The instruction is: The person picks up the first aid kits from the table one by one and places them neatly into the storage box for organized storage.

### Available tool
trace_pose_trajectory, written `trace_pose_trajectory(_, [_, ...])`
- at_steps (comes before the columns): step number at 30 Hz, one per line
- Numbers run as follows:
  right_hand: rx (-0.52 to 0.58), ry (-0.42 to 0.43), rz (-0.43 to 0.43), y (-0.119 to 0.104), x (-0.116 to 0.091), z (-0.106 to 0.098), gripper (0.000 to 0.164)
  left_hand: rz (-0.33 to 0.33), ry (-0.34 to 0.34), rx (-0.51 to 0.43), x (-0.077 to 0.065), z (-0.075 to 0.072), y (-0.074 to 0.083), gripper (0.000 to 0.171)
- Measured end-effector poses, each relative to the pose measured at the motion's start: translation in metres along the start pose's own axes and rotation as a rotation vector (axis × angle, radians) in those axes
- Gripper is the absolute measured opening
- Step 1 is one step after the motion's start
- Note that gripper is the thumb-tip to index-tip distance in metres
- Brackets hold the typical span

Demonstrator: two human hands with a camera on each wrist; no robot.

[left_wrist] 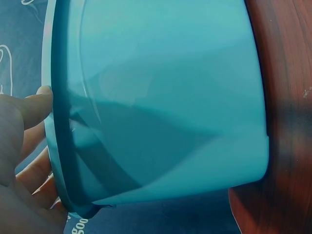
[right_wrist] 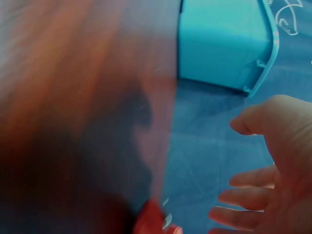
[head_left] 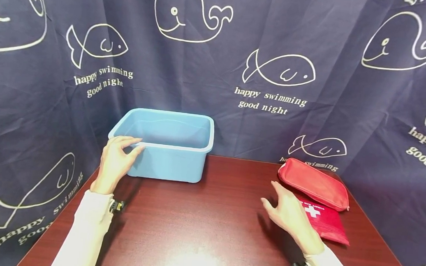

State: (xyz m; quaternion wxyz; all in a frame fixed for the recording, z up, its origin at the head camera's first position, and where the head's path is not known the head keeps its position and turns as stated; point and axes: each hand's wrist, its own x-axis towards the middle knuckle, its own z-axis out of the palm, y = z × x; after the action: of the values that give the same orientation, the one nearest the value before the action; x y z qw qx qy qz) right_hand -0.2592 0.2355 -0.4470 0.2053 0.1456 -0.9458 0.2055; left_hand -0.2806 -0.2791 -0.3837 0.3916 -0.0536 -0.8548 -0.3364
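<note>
A light blue plastic bin (head_left: 166,162) stands at the back left of the table. My left hand (head_left: 116,159) holds its rim at the near left corner. In the left wrist view, the thumb tip meets the rim (left_wrist: 56,126) while the other fingers pass behind it, their tips hidden. My right hand (head_left: 287,210) hovers with spread, relaxed fingers and nothing in them. Just beyond it, on the right, lies a red zippered pouch (head_left: 315,183). That pouch partly covers a flat red first aid bag (head_left: 327,223) marked with a white cross.
The brown table (head_left: 192,222) spans the foreground, with a bright glare near its front. Dark blue curtains (head_left: 228,126) printed with white whales and fish enclose the back and both sides.
</note>
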Motion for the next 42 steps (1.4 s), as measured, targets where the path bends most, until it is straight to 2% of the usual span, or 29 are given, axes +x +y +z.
trace_pose_trajectory(7, [-0.023,-0.026,-0.036,0.034,-0.021,-0.007,0.071,-0.001,-0.011,0.008,0.001,0.002,-0.001,0.027])
trace_pose_trajectory(12, [-0.052,-0.068,-0.008,0.053,-0.028,-0.019,0.077,-0.001,-0.008,-0.001,0.002,0.0,0.0,0.026])
trace_pose_trajectory(17, [-0.094,-0.062,-0.052,0.073,-0.032,-0.026,0.08,-0.009,0.001,-0.001,0.0,-0.002,-0.002,0.027])
trace_pose_trajectory(23, [-0.167,-0.128,0.01,0.093,-0.04,-0.038,0.1,-0.007,-0.011,-0.002,-0.001,0.001,-0.004,0.028])
trace_pose_trajectory(33, [-0.181,-0.21,0.053,0.106,-0.047,-0.043,0.101,-0.004,0.003,-0.006,0.0,-0.001,-0.002,0.027])
trace_pose_trajectory(42, [-0.185,-0.256,0.041,0.109,-0.051,-0.042,0.103,-0.006,-0.005,-0.004,-0.001,0.0,-0.002,0.027])
